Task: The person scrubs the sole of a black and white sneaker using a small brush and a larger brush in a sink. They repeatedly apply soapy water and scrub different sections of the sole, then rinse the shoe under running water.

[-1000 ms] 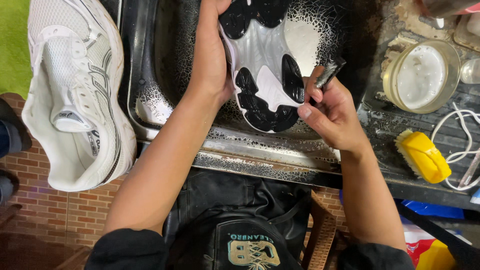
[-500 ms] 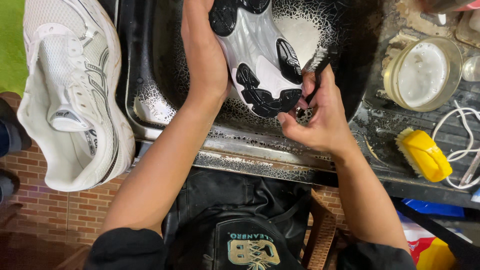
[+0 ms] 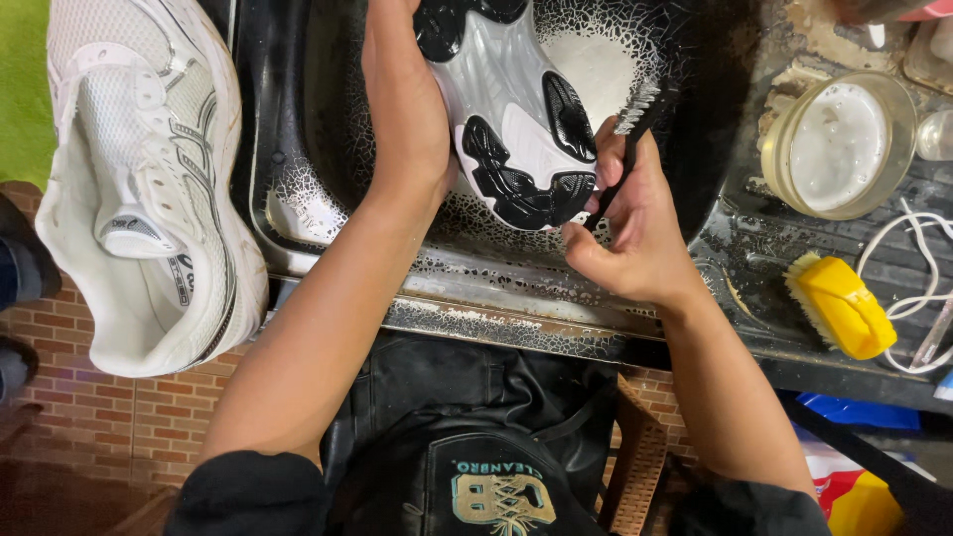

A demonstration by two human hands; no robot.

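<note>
Shoe sole mid-scrub over sink

Head view: shoe [image 3: 516, 119] is held sole-up over the black sink [image 3: 298, 189], toe end cut off at the top edge. Left hand [image 3: 407, 119] is wrapped around its left side, fingers closed on the upper. Right hand [image 3: 635, 233] is closed around a thin black brush [image 3: 635, 109], bristle end up near the sole's right edge, by the heel.

Progress, as a judgement: sole looks wet and mostly clean, white and black tread readable, so scrubbing is well along. Foam lies in the sink around it; no rinse visible. Second white shoe [image 3: 139, 189] lies upright on the bench to the left, dry-looking; can't tell if it's done.

Also around: round tub of cloudy liquid [image 3: 844, 144] upper right, yellow brush [image 3: 839, 303] right of the sink, white cord [image 3: 918, 268] beside it.

Hidden: shoe's upper faces away, its condition unknown. Brush handle is mostly buried in the fist. Can't tell whether bristles touch the sole.
</note>
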